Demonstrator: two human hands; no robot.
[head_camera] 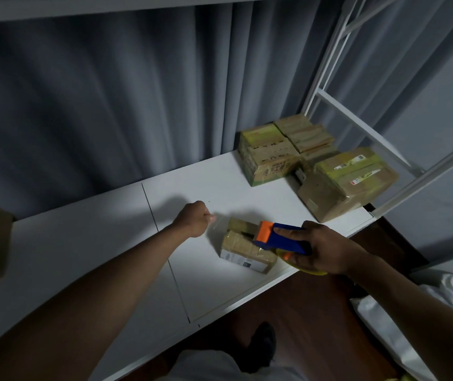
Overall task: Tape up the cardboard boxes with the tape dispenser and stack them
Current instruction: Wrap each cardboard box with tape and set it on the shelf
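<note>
On the white tabletop (110,243), a small brown cardboard box (244,250) lies near the front edge. The right hand (321,248) grips the blue-and-orange plastic tape dispenser (280,237) over the box's top, while the left hand (195,218), fingers curled, pinches the clear tape end (218,222) pulled out beyond the box, probably to keep the strip taut for laying it down. Already taped boxes (316,163) sit grouped at the far right corner beside a white metal frame (330,86). Grey curtains (110,105) hang behind; the room is dim.
</note>
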